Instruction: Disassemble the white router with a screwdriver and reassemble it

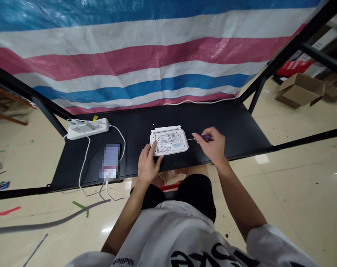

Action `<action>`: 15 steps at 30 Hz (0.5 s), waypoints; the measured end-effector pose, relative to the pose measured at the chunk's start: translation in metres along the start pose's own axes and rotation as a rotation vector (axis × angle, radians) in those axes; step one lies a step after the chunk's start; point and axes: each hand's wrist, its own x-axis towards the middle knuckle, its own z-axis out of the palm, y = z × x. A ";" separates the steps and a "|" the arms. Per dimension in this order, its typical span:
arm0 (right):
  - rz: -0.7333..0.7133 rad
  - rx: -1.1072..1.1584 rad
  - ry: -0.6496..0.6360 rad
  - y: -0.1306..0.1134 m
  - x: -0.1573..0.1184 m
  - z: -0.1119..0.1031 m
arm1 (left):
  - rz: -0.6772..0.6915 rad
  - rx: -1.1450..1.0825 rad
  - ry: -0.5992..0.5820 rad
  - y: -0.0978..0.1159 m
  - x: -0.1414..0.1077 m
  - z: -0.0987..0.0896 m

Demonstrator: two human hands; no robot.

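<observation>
A white router (169,142) lies with its vented, labelled underside up on the black shelf, a white antenna bar along its far edge. My left hand (148,163) grips its near left corner, fingers on the left side and thumb at the front edge. In my right hand (214,144) is a screwdriver (207,137) with a dark purple and red handle, held nearly level. Its thin shaft points left, and the tip is at the router's right edge; whether it touches cannot be made out.
On the black shelf (226,122), a white power strip (98,128) and a pixelated phone (110,159) with cables (86,159) stand left. Striped sheeting (157,55) hangs behind. Black frame bars (257,92) flank the shelf. A cardboard box (298,91) sits on the floor at right.
</observation>
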 end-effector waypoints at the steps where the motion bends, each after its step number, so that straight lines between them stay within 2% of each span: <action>1: 0.055 0.002 0.067 0.003 0.000 -0.001 | 0.001 -0.004 0.001 0.000 0.000 0.000; 4: 0.150 -0.030 0.180 0.018 -0.004 -0.002 | -0.009 -0.038 -0.005 0.000 -0.001 -0.002; 6: 0.124 -0.158 0.130 0.029 -0.009 0.001 | -0.026 -0.076 0.001 0.004 -0.004 -0.008; 8: 0.095 -0.320 0.009 0.039 -0.016 0.005 | -0.033 -0.126 0.020 0.011 -0.011 -0.021; 10: 0.110 -0.438 -0.111 0.046 -0.026 0.011 | -0.006 -0.192 0.040 0.023 -0.020 -0.040; 12: 0.145 -0.500 -0.185 0.050 -0.034 0.018 | 0.083 -0.260 0.047 0.036 -0.031 -0.065; 15: 0.170 -0.524 -0.214 0.051 -0.041 0.023 | 0.335 -0.306 0.113 0.049 -0.046 -0.110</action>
